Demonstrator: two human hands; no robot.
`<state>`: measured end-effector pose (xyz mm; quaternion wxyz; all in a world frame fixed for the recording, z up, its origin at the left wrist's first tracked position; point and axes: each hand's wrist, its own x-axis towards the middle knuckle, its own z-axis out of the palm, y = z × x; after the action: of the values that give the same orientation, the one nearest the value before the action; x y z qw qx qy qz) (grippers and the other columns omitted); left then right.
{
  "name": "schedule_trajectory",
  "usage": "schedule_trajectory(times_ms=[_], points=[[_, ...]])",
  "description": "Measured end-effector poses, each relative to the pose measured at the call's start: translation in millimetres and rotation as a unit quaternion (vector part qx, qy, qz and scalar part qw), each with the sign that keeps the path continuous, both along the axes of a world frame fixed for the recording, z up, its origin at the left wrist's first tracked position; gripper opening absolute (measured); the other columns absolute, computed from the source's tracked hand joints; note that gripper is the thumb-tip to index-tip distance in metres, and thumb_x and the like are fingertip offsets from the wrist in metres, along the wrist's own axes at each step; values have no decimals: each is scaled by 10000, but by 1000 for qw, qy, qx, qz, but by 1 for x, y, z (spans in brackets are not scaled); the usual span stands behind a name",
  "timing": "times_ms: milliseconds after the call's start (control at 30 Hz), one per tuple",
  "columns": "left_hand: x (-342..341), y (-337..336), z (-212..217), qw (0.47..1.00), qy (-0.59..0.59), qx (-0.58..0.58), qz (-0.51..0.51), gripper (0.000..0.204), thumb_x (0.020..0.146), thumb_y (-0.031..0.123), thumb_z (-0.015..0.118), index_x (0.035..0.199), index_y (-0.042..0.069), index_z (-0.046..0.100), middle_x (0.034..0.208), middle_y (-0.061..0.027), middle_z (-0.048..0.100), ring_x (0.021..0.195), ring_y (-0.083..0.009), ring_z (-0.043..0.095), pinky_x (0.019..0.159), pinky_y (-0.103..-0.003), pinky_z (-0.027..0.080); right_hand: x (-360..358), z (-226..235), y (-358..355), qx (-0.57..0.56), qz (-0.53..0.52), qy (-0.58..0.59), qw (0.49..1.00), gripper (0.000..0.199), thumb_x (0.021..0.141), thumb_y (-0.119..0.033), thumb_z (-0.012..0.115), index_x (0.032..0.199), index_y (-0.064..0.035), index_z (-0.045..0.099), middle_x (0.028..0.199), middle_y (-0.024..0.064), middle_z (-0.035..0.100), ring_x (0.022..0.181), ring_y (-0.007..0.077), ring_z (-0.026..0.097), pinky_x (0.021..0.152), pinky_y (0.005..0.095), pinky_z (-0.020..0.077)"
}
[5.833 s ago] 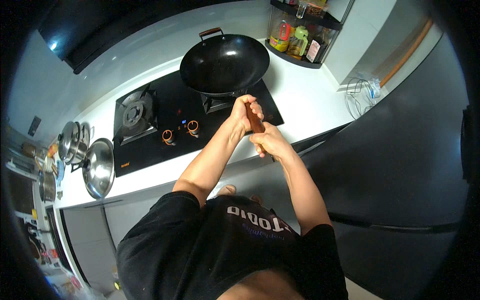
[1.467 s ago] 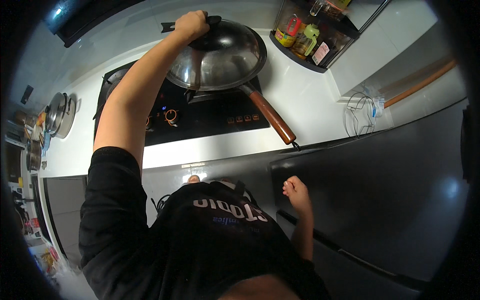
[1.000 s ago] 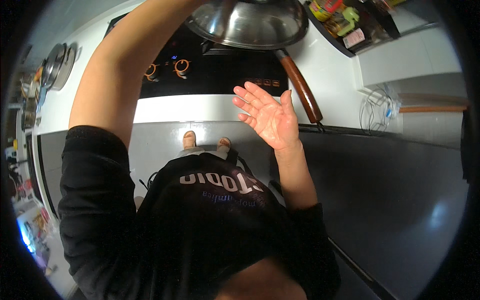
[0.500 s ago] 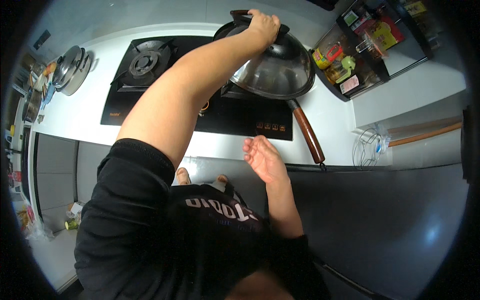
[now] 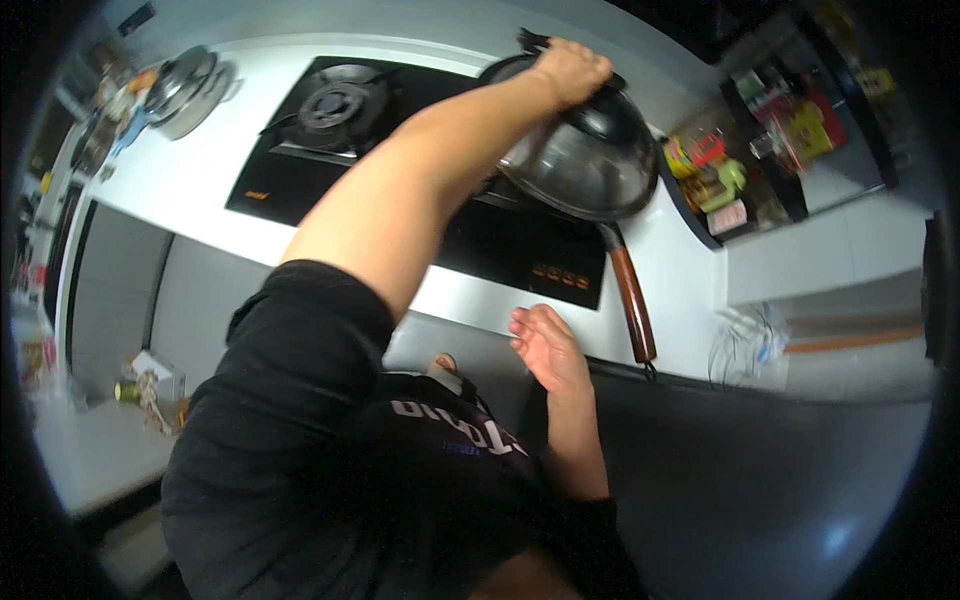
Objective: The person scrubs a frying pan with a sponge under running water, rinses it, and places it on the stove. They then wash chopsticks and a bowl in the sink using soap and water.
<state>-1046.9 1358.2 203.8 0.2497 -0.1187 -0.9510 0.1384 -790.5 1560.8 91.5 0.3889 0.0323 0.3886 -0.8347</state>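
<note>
clearly lettered shirt (image 5: 420, 500), left hand (image 5: 575, 73) gripping lid (image 5: 590, 168)

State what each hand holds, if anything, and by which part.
The left hand holds the lid by its black handle; the right hand holds nothing.

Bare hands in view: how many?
2: left hand atop the domed, shiny metal lid; right hand, loosely curled, near the smooth white counter. None seem hidden.

It's a kitchen, w/ gas hob (image 5: 510, 240), wok (image 5: 632, 300), white c'top (image 5: 217, 140), pot (image 5: 190, 108) & bottle shelf (image 5: 690, 214)
</note>
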Motion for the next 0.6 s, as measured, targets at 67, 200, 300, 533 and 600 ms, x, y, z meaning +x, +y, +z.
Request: schedule_trajectory(times_ms=[67, 200, 300, 533, 600], points=[[-6, -3, -7, 1000, 18, -3, -18, 324, 847, 188, 363, 1149, 80, 407, 970, -129, 552, 905, -290, 539, 749, -412, 411, 0, -4, -1, -18, -6, -2, 1000, 62, 848, -142, 489, 857, -81, 492, 957, 87, 547, 838, 165, 516, 720, 281, 415], [0, 8, -1, 999, 7, -26, -24, 353, 849, 208, 348, 1165, 65, 410, 967, -147, 551, 878, -272, 540, 711, -376, 409, -1, -10, -2, -11, -2, -12, 1000, 73, 852, -158, 492, 838, -86, 490, 937, 71, 543, 824, 151, 514, 697, 268, 424], [-4, 3, -5, 1000, 10, 0, -12, 362, 857, 203, 346, 1202, 100, 388, 964, -141, 552, 893, -279, 537, 738, -372, 404, -1, -10, -6, -4, 7, -23, 1000, 75, 854, -161, 491, 831, -89, 488, 935, 65, 542, 819, 147, 514, 689, 264, 428], [11, -13, 19, 990, 35, 103, -86, 626, 750, 198, 562, 1313, 188, 288, 1170, -153, 445, 1104, -282, 423, 900, -416, 332, -4, -11, -13, 8, 24, -30, 999, 80, 856, -156, 480, 833, -85, 507, 927, 66, 551, 822, 144, 530, 687, 261, 433], [22, -37, 22, 976, 100, 148, -122, 651, 725, 198, 603, 1304, 171, 306, 1193, -155, 428, 1131, -290, 397, 924, -424, 322, -6, -12, -21, 6, 44, -37, 998, 76, 853, -149, 481, 837, -80, 509, 925, 66, 552, 812, 132, 518, 682, 252, 417]])
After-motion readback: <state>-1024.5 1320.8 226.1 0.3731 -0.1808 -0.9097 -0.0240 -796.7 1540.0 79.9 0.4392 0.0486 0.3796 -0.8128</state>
